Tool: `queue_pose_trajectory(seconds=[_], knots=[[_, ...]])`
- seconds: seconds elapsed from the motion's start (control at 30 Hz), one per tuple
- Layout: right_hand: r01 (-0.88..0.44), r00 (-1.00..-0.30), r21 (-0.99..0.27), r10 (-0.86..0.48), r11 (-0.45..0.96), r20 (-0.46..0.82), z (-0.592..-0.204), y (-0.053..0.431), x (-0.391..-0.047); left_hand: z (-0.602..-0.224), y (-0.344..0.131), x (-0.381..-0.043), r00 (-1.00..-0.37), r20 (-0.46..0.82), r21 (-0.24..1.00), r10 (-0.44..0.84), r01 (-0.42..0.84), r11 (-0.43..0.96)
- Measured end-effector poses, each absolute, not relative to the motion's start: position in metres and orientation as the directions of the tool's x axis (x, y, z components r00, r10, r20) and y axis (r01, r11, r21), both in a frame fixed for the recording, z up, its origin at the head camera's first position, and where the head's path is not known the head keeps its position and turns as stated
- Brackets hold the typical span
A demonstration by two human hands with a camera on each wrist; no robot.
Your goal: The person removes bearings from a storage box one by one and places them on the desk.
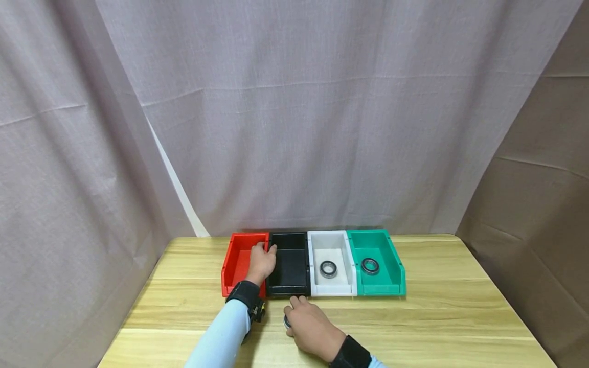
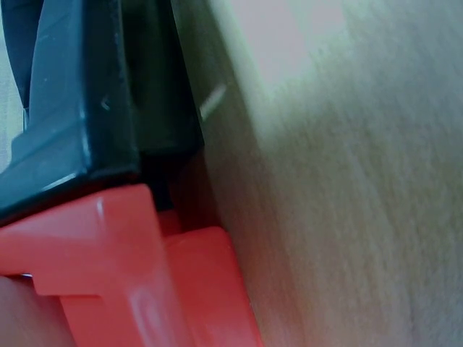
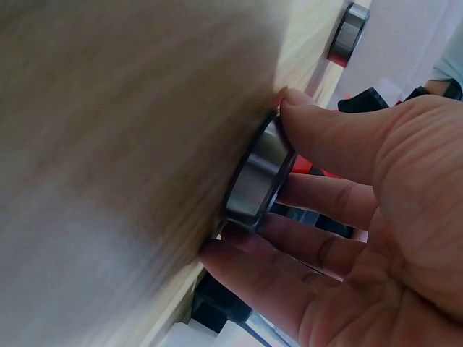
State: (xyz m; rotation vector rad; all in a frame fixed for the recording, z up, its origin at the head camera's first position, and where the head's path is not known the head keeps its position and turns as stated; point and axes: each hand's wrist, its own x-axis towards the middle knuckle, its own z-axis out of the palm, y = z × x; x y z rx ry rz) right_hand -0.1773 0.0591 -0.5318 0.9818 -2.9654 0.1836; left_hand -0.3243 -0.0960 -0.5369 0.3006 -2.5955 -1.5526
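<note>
A row of open bins stands on the wooden table: red (image 1: 226, 271), black (image 1: 289, 290), white (image 1: 332, 290) and green (image 1: 397, 266). My left hand (image 1: 261, 263) is over the divider between the red and black bins, thumb on the black side; I cannot tell what its fingers hold. In the left wrist view, a bit of skin (image 2: 29, 318) shows beside the red bin. My right hand (image 1: 315, 327) pinches a steel ball bearing (image 3: 257, 177) by its edge, low at the tabletop in front of the black bin. One bearing (image 1: 329, 269) lies in the white bin, another (image 1: 370, 266) in the green.
Further along the tabletop, a separate bearing (image 3: 349, 35) shows in the right wrist view. Grey curtains (image 1: 322, 128) hang behind the table and on both sides. My left forearm (image 1: 221, 332) crosses the table's front and hides part of it.
</note>
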Motion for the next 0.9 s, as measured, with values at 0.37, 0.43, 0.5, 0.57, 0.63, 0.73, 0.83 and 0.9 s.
queue_pose_trajectory(seconds=[0.37,0.43,0.5,0.57,0.63,0.73,0.83,0.9], knots=[[-0.607,-0.795,-0.079,-0.601,0.791,0.082,-0.533,0.059,-0.176,-0.532,-0.097,-0.323,-0.975,0.019,0.863,-0.223,-0.096,0.495],[-0.606,-0.796,-0.083,-0.600,0.791,0.082,-0.533,0.059,-0.176,-0.533,-0.098,-0.324,-0.975,0.023,0.859,-0.221,-0.094,0.503],[-0.605,-0.796,-0.089,-0.600,0.791,0.083,-0.534,0.059,-0.176,-0.542,-0.100,-0.329,-0.973,0.054,0.843,-0.223,-0.076,0.532],[-0.603,-0.798,-0.093,-0.598,0.792,0.081,-0.534,0.060,-0.176,-0.548,-0.102,-0.335,-0.970,0.088,0.820,-0.226,-0.058,0.569],[-0.597,-0.802,-0.100,-0.593,0.796,0.071,-0.534,0.060,-0.175,-0.563,-0.105,-0.345,-0.963,0.147,0.783,-0.226,-0.027,0.622],[-0.582,-0.812,-0.129,-0.582,0.803,0.044,-0.533,0.062,-0.175,-0.564,-0.105,-0.345,-0.943,0.217,0.748,-0.253,-0.006,0.663],[-0.577,-0.816,-0.140,-0.576,0.805,0.050,-0.531,0.067,-0.174,-0.552,-0.099,-0.335,-0.919,0.269,0.739,-0.289,0.005,0.673],[-0.586,-0.810,-0.129,-0.579,0.800,0.091,-0.529,0.072,-0.173,-0.538,-0.095,-0.323,-0.911,0.280,0.749,-0.303,0.010,0.663]])
